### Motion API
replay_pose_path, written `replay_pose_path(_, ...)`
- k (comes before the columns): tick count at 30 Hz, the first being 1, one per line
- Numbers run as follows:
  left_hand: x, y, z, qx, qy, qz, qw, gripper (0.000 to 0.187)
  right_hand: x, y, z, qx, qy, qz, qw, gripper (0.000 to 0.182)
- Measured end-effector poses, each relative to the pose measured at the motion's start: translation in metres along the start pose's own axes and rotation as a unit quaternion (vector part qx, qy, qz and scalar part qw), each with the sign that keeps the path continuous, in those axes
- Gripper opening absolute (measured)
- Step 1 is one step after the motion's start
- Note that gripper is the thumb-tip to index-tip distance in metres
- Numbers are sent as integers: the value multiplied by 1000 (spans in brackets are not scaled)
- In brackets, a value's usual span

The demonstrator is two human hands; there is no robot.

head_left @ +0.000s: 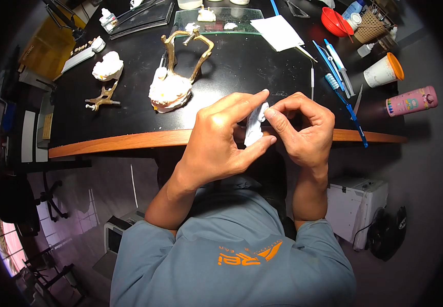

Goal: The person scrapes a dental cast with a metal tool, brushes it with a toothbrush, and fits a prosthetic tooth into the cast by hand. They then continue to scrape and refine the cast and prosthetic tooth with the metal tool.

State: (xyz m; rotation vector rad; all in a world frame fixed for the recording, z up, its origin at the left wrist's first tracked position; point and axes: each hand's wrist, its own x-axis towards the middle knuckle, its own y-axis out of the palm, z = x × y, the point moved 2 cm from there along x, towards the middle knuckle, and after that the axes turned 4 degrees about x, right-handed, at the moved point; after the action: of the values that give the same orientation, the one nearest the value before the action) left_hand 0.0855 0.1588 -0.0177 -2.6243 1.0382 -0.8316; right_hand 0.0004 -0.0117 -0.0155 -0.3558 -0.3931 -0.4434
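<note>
Grip of the left hand (215, 134) holds a white piece (254, 132); the right hand (307, 129) narrowly pinches its edge.

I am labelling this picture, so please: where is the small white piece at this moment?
In the head view, the small white piece is just right of centre, held in the left hand, with the right hand at its upper right edge.

Right part of tabletop (242, 66): red bowl (333, 24) near woven basket (369, 30); orange-rimmed white cup (379, 72) near pink bottle (411, 101). Lower right: white case (352, 207), black object (388, 235) beside it.
</note>
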Motion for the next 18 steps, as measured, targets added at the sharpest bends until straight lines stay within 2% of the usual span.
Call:
replay_pose_path(4,-1,2,-1,11,5,-10,1000,65,-1,2,1,15,25,-9,1000,6)
replay_pose_path(10,-2,7,1,22,38,-43,998,66,1,-1,1,4,-20,14,1000,9)
replay_pose_path(16,-5,12,0,40,56,-70,995,66,-1,-1,0,39,64,10,997,9)
replay_pose_path(18,-6,11,-2,46,56,-63,995,66,-1,-2,-1,35,35,7,999,9)
